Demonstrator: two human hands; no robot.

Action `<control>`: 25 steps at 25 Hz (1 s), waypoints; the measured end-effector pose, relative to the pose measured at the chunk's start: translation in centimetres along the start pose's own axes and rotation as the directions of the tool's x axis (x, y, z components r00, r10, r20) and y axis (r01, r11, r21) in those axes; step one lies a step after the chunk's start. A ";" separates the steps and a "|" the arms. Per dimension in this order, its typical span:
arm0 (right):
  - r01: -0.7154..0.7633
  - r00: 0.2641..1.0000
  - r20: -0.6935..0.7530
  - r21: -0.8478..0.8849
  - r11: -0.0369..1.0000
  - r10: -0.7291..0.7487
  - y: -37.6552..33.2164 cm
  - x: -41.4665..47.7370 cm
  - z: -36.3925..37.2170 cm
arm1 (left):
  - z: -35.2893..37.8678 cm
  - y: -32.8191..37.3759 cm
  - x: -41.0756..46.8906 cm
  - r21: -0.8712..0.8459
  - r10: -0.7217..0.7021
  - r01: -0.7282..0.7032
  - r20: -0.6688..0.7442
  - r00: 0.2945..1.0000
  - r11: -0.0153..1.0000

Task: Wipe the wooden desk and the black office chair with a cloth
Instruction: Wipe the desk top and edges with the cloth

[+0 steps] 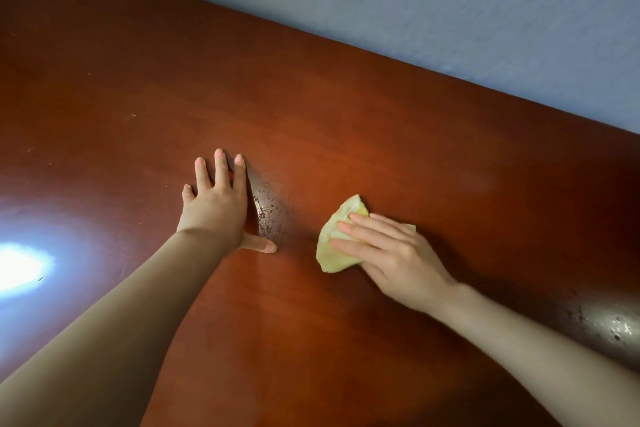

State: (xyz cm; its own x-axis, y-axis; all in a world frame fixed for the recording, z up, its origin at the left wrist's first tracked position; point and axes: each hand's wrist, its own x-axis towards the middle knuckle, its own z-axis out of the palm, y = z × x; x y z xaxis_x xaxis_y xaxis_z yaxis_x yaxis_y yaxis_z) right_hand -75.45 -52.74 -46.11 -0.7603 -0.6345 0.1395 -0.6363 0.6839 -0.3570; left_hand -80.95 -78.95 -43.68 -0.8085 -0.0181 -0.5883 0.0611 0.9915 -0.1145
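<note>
The reddish-brown wooden desk (311,97) fills most of the view. A folded yellow cloth (334,244) lies flat on it right of centre. My right hand (391,256) presses down on the cloth with its fingers spread over it. My left hand (216,204) rests flat on the desk to the left of the cloth, fingers apart, holding nothing. A patch of worn, speckled finish (266,215) lies between the two hands. The black office chair is not in view.
A pale blue wall (450,10) runs along the desk's far edge. A bright glare of light (20,267) reflects off the desk at the left. Another speckled, shiny patch (613,326) shows at the right edge.
</note>
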 end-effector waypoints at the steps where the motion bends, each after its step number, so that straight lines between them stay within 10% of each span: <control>1: -0.012 1.000 -0.013 -0.010 1.000 0.012 1.3 0.5 -0.4 | 0.0 0.0 0.0 0.002 -0.001 0.001 -0.001 1.000 1.000; 7: -0.510 0.854 -0.135 -0.020 0.860 0.503 11.9 5.4 -3.7 | 0.1 0.0 0.0 0.009 -0.003 0.003 -0.005 1.000 1.000; 17: -0.769 0.588 -0.333 0.053 0.637 0.737 17.6 12.4 -4.4 | 0.1 0.1 0.1 0.024 -0.006 0.006 -0.012 1.000 1.000; 25: -0.475 0.870 -0.113 0.075 0.877 0.480 7.4 8.7 -1.5 | -0.5 0.3 -0.3 0.069 -0.044 0.046 -0.035 0.998 0.997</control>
State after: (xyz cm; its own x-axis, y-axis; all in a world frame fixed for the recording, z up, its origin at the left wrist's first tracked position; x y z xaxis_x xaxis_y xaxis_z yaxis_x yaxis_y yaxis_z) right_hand -86.98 -52.69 -46.18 -0.9817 -0.1827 0.0540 -0.1873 0.8740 -0.4484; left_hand -80.95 -78.57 -43.11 -0.8303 -0.0572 -0.5544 0.0642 0.9783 -0.1970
